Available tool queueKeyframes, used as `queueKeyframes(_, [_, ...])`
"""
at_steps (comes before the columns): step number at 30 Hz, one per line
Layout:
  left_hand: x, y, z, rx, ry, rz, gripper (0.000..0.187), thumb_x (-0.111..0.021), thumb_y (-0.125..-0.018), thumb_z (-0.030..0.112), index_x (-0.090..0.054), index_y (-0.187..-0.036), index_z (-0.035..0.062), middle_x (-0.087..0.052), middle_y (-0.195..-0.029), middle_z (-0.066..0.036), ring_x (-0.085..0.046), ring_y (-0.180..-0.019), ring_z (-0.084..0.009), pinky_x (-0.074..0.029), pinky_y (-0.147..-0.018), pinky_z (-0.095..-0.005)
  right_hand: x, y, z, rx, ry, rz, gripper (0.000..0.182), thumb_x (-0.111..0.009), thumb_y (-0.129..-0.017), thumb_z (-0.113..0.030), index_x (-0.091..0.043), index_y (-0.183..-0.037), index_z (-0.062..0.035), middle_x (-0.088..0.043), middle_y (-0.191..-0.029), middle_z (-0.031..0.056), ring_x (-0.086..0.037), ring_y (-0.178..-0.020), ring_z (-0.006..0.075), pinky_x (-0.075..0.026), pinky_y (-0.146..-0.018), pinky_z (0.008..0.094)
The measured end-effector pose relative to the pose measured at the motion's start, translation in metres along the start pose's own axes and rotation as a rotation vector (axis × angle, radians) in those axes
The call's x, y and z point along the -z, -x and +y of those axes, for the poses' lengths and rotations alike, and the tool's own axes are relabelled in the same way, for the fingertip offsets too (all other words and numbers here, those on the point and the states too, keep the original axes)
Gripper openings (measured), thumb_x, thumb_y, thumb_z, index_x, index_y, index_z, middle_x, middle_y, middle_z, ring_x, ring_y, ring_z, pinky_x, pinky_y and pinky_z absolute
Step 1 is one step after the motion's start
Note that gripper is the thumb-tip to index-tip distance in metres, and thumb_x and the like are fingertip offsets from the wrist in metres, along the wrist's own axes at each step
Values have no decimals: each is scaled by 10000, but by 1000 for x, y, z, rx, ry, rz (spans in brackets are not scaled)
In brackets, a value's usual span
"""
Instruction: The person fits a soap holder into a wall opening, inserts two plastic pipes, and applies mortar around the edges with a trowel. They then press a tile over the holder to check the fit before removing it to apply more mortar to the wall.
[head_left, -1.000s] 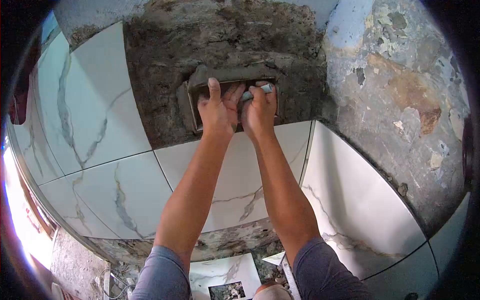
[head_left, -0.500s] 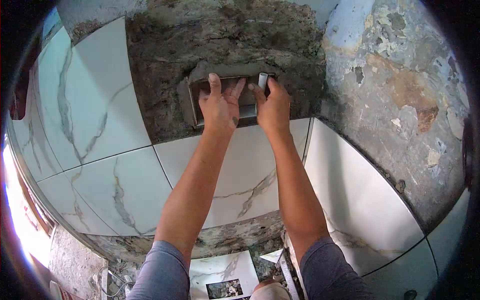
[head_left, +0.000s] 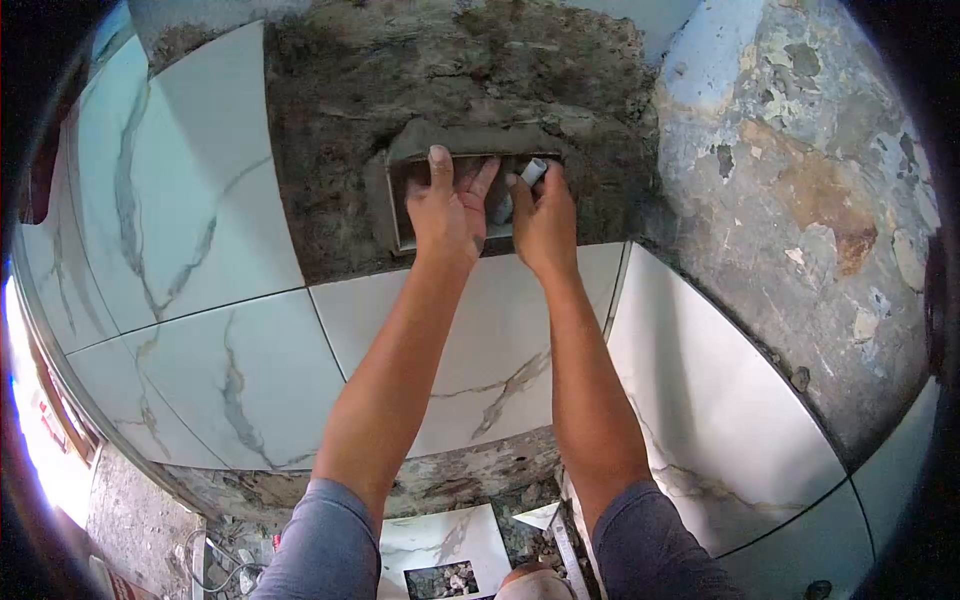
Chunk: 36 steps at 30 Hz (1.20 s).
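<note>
The short pale cylindrical tube (head_left: 535, 171), upright before, now tilts rightward at upper centre, clamped by the right hand (head_left: 547, 218)'s fingers; the left hand (head_left: 446, 218) keeps its fingers apart at the grey rectangular recess (head_left: 393, 212).

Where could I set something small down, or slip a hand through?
Perhaps on the loose floor tile, between its cutout and far edge. A hand could likely pass between the forearms, before the wall tiles. It's crowded in the recess, around left hand, right hand and white tube.
</note>
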<state>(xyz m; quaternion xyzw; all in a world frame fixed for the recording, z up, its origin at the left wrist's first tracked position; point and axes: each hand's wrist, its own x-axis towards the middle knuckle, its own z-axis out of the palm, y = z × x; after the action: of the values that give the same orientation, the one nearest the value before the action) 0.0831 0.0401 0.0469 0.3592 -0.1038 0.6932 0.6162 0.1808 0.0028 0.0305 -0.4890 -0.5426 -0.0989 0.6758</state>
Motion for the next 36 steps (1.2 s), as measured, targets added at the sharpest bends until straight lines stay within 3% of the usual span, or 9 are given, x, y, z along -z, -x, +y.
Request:
queueKeyframes(6, [5, -6, 1, 23, 104, -166, 753, -631, -863, 291, -169, -1322, -88, -416, -1254, -243, -520, -1106, -420, -544, -854, -428, -13, -5, 7, 54, -84, -82, 383, -539, -919, -226, -422, -1170, 38, -596, -1009, 264, -595, -932, 417, -454, -757, 466])
queueKeyframes(14, [-2, 2, 2, 59, 95, 4, 659, -665, -841, 281, -298, -1239, -95, -484, -1159, -247, -520, -1113, -419, -558, -824, -382, 0, -9, 11, 95, -28, -157, 337, -529, -914, -165, -428, -1184, 11, -581, -1057, 266, -574, -947, 440, -450, -771, 476])
queueKeyframes(16, [-4, 0, -1, 22, 105, 8, 643, -669, -836, 287, -322, -1224, -90, -498, -1137, -243, -524, -1112, -411, -563, -813, -366, 3, -4, 10, 96, 166, -39, 244, -539, -920, -148, -460, -1111, -19, -602, -905, 153, -584, -754, 208, -444, -664, 322])
queueKeyframes(19, [-4, 2, -2, 80, 113, 111, 599, -657, -842, 302, -371, -1190, -93, -517, -1112, -216, -536, -1108, -387, -563, -821, -351, 5, -4, 8, 146, 188, -7, 237, -541, -914, -146, -460, -1093, -14, -601, -911, 184, -593, -744, 265, -444, -658, 349])
queueKeyframes(21, [-4, 3, 0, 74, 66, 74, 539, -670, -838, 317, -405, -1091, -78, -550, -1040, -212, -607, -1017, -349, -484, -454, -282, 6, -3, 2, 128, 81, -19, 246, -533, -906, -124, -449, -1099, 5, -601, -926, 218, -589, -815, 352, -446, -694, 412])
queueKeyframes(28, [-7, 0, -4, 51, 61, 95, 606, -677, -827, 355, -386, -1119, -89, -576, -988, -222, -619, -994, -376, -342, -334, -256, 8, -7, -1, 72, -14, -99, 258, -533, -908, -137, -446, -1095, 18, -601, -946, 254, -590, -881, 431, -453, -726, 470])
queueKeyframes(31, [-10, 2, -5, -24, 116, 125, 628, -679, -822, 342, -355, -1160, -77, -559, -1035, -220, -596, -1030, -383, -499, -447, -271, 12, -7, 2, 172, 138, -6, 253, -538, -908, -153, -479, -1078, 24, -604, -949, 258, -596, -879, 420, -459, -737, 478])
queueKeyframes(33, [-5, 1, -2, 38, 107, 38, 667, -682, -814, 307, -292, -1215, -56, -521, -1098, -203, -554, -1080, -399, -589, -782, -402, 10, -8, -2, 136, 229, 4, 261, -542, -905, -154, -492, -1085, 28, -603, -954, 263, -595, -891, 420, -464, -745, 482])
queueKeyframes(36, [2, -6, -3, 84, 111, 10, 656, -672, -819, 309, -294, -1217, -49, -513, -1119, -200, -548, -1089, -373, -493, -957, -497, 11, -4, -20, 40, 341, 1, 272, -533, -899, -137, -507, -1105, 39, -601, -970, 272, -592, -919, 426, -473, -758, 485])
